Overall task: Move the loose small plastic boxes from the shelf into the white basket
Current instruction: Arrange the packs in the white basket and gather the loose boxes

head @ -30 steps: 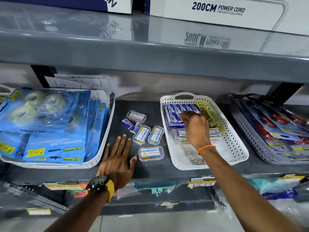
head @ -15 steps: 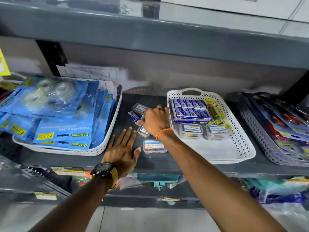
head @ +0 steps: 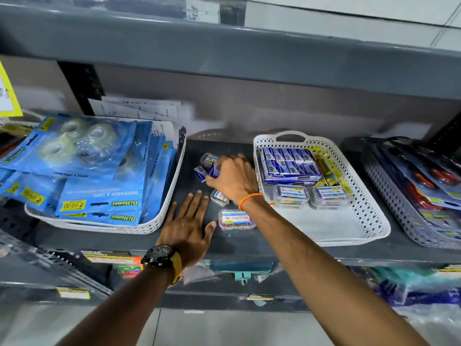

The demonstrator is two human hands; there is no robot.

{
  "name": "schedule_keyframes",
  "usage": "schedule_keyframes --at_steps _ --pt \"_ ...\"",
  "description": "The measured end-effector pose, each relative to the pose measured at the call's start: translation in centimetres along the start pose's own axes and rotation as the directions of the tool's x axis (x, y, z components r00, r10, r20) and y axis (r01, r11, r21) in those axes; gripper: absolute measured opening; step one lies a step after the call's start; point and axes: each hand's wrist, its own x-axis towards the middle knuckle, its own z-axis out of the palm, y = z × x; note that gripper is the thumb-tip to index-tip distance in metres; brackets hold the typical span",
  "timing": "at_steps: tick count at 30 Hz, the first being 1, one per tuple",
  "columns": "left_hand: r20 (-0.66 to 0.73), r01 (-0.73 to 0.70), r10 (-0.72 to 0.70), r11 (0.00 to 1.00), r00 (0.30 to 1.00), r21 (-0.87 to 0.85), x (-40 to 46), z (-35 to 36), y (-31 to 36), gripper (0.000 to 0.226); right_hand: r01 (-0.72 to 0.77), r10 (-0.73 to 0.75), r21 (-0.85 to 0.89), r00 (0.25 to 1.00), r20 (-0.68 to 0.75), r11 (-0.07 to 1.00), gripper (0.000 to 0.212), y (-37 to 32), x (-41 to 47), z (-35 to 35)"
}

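Observation:
Several small plastic boxes lie loose on the dark shelf (head: 249, 243) between two baskets. My right hand (head: 234, 181) is curled over them, fingers closed on a small blue box (head: 214, 170). Beside it lie another blue box (head: 199, 174) and a clear box (head: 207, 158). A clear box (head: 219, 197) is half hidden under my palm. A clear labelled box (head: 235, 219) sits nearest me. My left hand (head: 187, 221) rests flat on the shelf, fingers spread, holding nothing. The white basket (head: 374, 221) stands to the right, holding a blue pack (head: 287, 163) and two clear boxes (head: 291, 193).
A white basket (head: 149, 226) of blue tape packs stands at the left. At the far right is a grey basket (head: 389, 193) of carded tools. A grey shelf (head: 224, 53) hangs low overhead. Hanging goods show below the shelf's front edge.
My right hand left the white basket and moved left to the loose boxes, then closed on a small blue box. My left hand stayed flat on the shelf.

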Motion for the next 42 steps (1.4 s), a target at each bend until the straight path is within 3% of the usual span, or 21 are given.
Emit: schedule_keyframes --at_steps 3,6,9,13,18,20,24,30,32,35,37,39,42 --pt "0.001 -0.009 0.009 1.0 1.0 -0.003 -0.1 0.1 -0.2 0.073 0.015 0.005 0.202 0.995 -0.1 0.979 0.022 2.1 -0.7 -2.7" --pt "-0.009 -0.016 0.016 1.0 1.0 -0.012 -0.1 0.2 -0.2 0.075 -0.04 0.086 0.195 0.968 -0.234 0.98 0.02 6.9 -1.2 -6.2" --pt "-0.023 -0.022 0.021 0.999 1.0 -0.032 -0.1 0.2 -0.3 0.075 -0.157 0.19 0.145 0.948 -0.255 0.977 0.013 12.8 -1.4 -8.6" --pt "-0.014 -0.024 0.024 0.999 1.0 -0.021 -0.1 0.2 -0.3 0.076 -0.305 0.32 0.127 0.94 -0.121 0.944 0.017 16.6 -1.4 -10.0" --pt "-0.015 -0.024 0.024 0.999 1.0 -0.033 -0.2 0.1 -0.3 0.075 -0.358 0.34 0.122 0.93 0.142 0.926 0.023 18.3 -0.2 -9.3" --pt "-0.011 -0.025 0.025 0.999 1.0 -0.03 -0.2 0.0 -0.2 0.075 -0.36 0.333 0.145 0.925 0.181 0.921 0.033 18.8 0.2 -9.4" --pt "-0.009 -0.02 0.02 1.0 1.0 -0.021 -0.2 0.0 -0.2 0.075 -0.331 0.296 0.118 0.924 0.241 0.936 0.028 19.2 0.4 -9.4" --pt "-0.012 -0.023 0.022 1.0 1.0 -0.019 -0.2 0.0 -0.1 0.074 -0.382 0.334 0.202 0.913 0.234 0.902 0.034 19.7 0.4 -8.7" --pt "-0.014 -0.023 0.023 1.0 1.0 -0.016 -0.2 0.0 -0.1 0.075 -0.344 0.318 0.162 0.934 0.164 0.925 0.025 19.1 0.1 -8.9" --pt "-0.018 -0.027 0.026 1.0 0.999 -0.01 -0.2 0.0 -0.2 0.075 -0.233 0.234 0.021 0.964 -0.129 0.972 0.023 16.8 -0.5 -9.3" --pt "-0.038 -0.025 0.024 0.999 0.999 -0.022 -0.2 0.1 -0.1 0.074 -0.122 0.139 0.092 0.966 -0.218 0.988 0.022 13.6 -0.6 -8.5" --pt "-0.039 -0.02 0.019 1.0 0.999 -0.018 -0.2 0.2 -0.1 0.074 0.02 0.003 0.124 0.983 -0.183 0.992 0.013 10.0 -0.2 -6.6" --pt "-0.034 -0.013 0.012 1.0 0.999 -0.013 -0.2 -0.1 0.1 0.074 0.22 -0.217 0.109 0.975 -0.039 0.969 0.026 4.7 0.7 -3.0"
